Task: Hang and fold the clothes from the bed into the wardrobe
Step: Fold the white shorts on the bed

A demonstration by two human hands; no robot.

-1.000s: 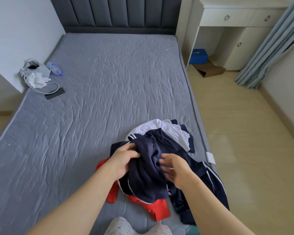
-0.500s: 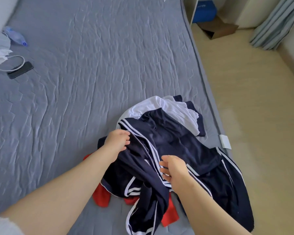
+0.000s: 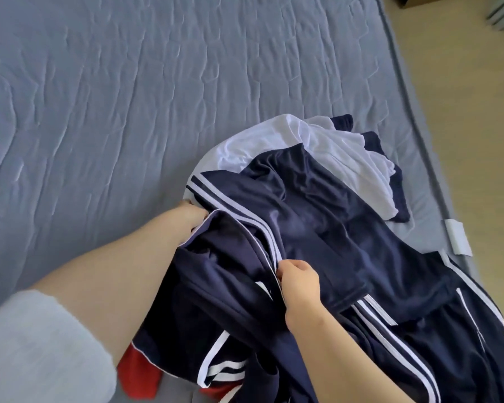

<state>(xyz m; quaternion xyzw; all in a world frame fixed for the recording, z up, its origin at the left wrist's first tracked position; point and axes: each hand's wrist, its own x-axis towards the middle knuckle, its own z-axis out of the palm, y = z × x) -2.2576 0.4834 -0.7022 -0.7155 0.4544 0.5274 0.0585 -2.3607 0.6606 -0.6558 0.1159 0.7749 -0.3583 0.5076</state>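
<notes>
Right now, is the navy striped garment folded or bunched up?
Bunched, not folded: the navy striped garment lies crumpled in loose creases, left hand and right hand gripping it.

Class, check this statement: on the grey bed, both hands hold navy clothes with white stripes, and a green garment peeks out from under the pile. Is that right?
One detail is wrong: the garment peeking out from under the pile is red, not green, as the head view shows. The rest stands: on the grey bed, the left hand and right hand both hold navy clothes with white stripes.
</notes>
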